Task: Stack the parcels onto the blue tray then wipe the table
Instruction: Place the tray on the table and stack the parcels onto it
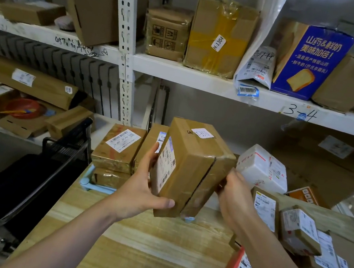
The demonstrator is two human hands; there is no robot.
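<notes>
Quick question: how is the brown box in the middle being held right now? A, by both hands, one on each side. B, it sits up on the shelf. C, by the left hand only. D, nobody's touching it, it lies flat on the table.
A: the left hand grips the labelled side of the tilted box and the right hand grips its opposite end.

Bare forearms (pixel 80 229) lead to a bare left grip (pixel 141 188) and a bare right grip (pixel 236 199).
</notes>
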